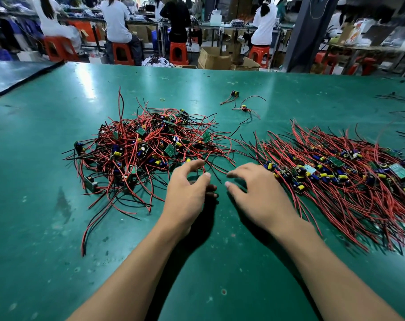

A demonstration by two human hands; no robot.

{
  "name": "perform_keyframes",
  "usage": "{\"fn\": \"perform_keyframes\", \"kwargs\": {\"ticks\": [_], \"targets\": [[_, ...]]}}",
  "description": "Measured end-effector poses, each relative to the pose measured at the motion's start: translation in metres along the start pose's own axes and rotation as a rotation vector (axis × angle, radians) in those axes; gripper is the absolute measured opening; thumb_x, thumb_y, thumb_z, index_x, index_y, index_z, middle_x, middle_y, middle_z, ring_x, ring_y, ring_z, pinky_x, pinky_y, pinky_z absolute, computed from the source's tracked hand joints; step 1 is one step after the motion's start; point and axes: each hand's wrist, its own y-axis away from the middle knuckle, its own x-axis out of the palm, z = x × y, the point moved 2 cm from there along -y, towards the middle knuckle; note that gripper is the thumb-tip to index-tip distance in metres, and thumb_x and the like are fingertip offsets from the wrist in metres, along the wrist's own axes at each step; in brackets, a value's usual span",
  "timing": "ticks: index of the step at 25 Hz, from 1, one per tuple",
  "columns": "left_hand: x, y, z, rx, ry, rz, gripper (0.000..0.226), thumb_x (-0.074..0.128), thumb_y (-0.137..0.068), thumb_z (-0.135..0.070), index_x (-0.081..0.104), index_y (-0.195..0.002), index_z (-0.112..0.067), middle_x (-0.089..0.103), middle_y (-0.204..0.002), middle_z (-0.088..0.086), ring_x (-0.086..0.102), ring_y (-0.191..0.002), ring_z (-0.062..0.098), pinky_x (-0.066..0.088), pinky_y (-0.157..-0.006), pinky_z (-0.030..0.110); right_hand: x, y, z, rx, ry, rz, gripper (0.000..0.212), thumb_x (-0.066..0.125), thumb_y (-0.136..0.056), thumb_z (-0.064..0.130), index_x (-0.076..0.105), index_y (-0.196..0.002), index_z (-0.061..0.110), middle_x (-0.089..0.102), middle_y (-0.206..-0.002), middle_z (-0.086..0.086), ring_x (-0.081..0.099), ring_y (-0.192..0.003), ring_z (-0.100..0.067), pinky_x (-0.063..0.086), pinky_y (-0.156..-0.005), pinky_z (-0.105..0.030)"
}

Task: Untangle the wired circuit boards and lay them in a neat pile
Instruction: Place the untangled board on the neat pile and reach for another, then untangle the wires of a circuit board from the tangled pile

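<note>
Step in hand: between picks, by the look of it, with one more board due out of the tangle.
Left hand (187, 191): hovering at the near edge of the tangled heap (141, 154); fingers loosely curled, thumb and forefinger set fairly wide, nothing plainly held.
Right hand (257, 191): palm down, fingers relaxed and spread, empty, close beside the near-left corner of the neat pile (335, 177).
Tangled heap: left of centre on the green table mat (57, 228); red and black leads crossing every way, small green boards with blue and yellow capacitors buried among them.
Neat pile: over on the right, leads combed roughly parallel, boards gathered in a band across the middle.
Next move: probably a pinch on one board at the heap's near edge, then a slow lift, free hand pinning the rest so snagged leads slip out rather than drag neighbours along.
Count, heaps: two.
Count, stray boards (235, 93): two, lying apart beyond the heaps.
Count, rubber band (162, 99): one, yellow.
Count, boards inside each heap: too many and too overlapped to number.
</note>
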Motion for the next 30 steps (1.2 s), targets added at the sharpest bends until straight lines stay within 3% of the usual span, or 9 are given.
{"fn": "perform_keyframes", "kwargs": {"ticks": [3,6,9,12,14,17,21,24,30], "targets": [[-0.004,-0.009,-0.004,0.161,-0.425,0.033,0.033,0.063,-0.092,-0.014,0.064,-0.124,-0.019,0.045,-0.143,-0.001,0.053,-0.124,0.02,0.042,-0.107,0.044,0.005,0.002,0.001,0.039,0.099,0.013,0.027,0.06,-0.094,0.041,0.072,-0.112,0.025,0.065,-0.116,0.003,0.054,-0.113,-0.023,0.046,-0.093,-0.034],[-0.007,-0.015,-0.005,0.081,-0.563,0.18,0.044,0.062,-0.093,-0.021,0.056,-0.136,-0.025,0.036,-0.155,-0.004,0.045,-0.134,0.019,0.034,-0.115,0.038,0.0,0.002,-0.005,0.168,0.134,-0.032,0.027,0.059,-0.094,0.043,0.072,-0.11,0.024,0.064,-0.115,0.001,0.054,-0.112,-0.026,0.046,-0.09,-0.035],[-0.012,-0.017,-0.005,0.007,-0.516,0.244,0.044,0.061,-0.094,-0.021,0.054,-0.138,-0.026,0.058,-0.136,0.003,0.059,-0.119,0.023,0.041,-0.108,0.037,-0.007,0.002,-0.009,0.27,0.154,-0.047,0.028,0.059,-0.094,0.042,0.073,-0.108,0.022,0.064,-0.114,-0.004,0.055,-0.11,-0.028,0.047,-0.089,-0.036],[-0.009,-0.014,-0.004,0.069,-0.506,0.197,0.03,0.064,-0.091,-0.016,0.067,-0.12,-0.021,0.071,-0.091,0.005,0.06,-0.069,0.013,0.049,-0.073,0.023,-0.01,0.005,-0.01,0.312,0.183,-0.032,0.03,0.059,-0.093,0.043,0.072,-0.109,0.021,0.064,-0.115,-0.005,0.055,-0.111,-0.029,0.048,-0.09,-0.038],[-0.005,-0.007,-0.003,0.187,-0.519,0.147,0.022,0.067,-0.086,-0.008,0.074,-0.104,-0.019,0.068,-0.074,-0.005,0.054,-0.057,0.003,0.044,-0.062,0.017,-0.009,0.005,-0.006,0.295,0.208,-0.022,0.034,0.061,-0.092,0.043,0.07,-0.116,0.021,0.063,-0.119,-0.005,0.054,-0.113,-0.029,0.047,-0.094,-0.038],[-0.003,-0.001,-0.005,0.396,-0.491,0.065,0.022,0.067,-0.082,0.002,0.076,-0.091,-0.016,0.064,-0.072,-0.021,0.054,-0.058,-0.011,0.038,-0.06,0.003,0.0,0.003,0.009,0.275,-0.171,-0.082,0.039,0.072,-0.089,0.03,0.066,-0.125,0.015,0.066,-0.117,-0.004,0.061,-0.104,-0.022,0.045,-0.092,-0.025],[-0.002,0.005,-0.007,0.484,-0.341,-0.05,0.023,0.069,-0.081,0.002,0.073,-0.093,-0.018,0.073,-0.08,-0.014,0.058,-0.06,-0.004,0.048,-0.064,0.015,0.015,0.002,0.027,0.32,-0.752,0.0,0.018,0.067,-0.091,0.009,0.072,-0.106,0.018,0.075,-0.092,0.007,0.068,-0.087,-0.01,0.049,-0.075,-0.014],[0.005,0.011,-0.009,0.528,-0.233,-0.065,0.025,0.069,-0.082,0.006,0.071,-0.094,-0.015,0.074,-0.086,-0.015,0.069,-0.08,-0.001,0.052,-0.075,0.016,0.019,0.004,0.032,0.363,-1.193,0.055,0.027,0.059,-0.09,-0.008,0.066,-0.111,0.008,0.075,-0.084,0.004,0.068,-0.078,-0.006,0.051,-0.065,-0.016],[0.014,0.02,-0.009,0.551,-0.227,-0.043,0.029,0.062,-0.089,0.001,0.072,-0.109,-0.017,0.073,-0.098,-0.018,0.069,-0.092,-0.002,0.052,-0.085,0.016,0.011,-0.001,0.025,0.461,-1.543,-0.055,0.015,0.061,-0.093,0.006,0.068,-0.103,0.015,0.075,-0.087,-0.001,0.07,-0.076,-0.011,0.054,-0.057,-0.021]]}}
